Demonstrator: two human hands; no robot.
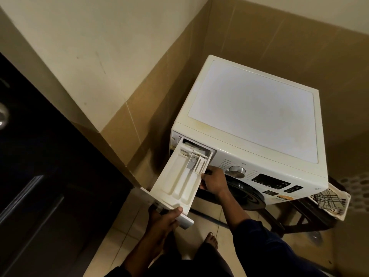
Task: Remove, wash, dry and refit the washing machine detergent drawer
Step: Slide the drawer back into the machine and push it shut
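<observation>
The white front-loading washing machine (253, 116) stands in the corner. Its cream detergent drawer (179, 180) is pulled far out of the slot (197, 146) at the machine's top left, with only its rear end still inside. The drawer's compartments look stained. My left hand (165, 218) grips the drawer's front panel from below, thumb on top. My right hand (212, 181) holds the drawer's right side wall near the slot, just left of the silver dial (237, 171).
A dark door (40, 176) with a metal knob fills the left. Tiled walls close in behind and left of the machine. A white basket (329, 200) with a checked cloth sits on a dark stand at the right. My bare foot (210, 239) rests on the tiled floor.
</observation>
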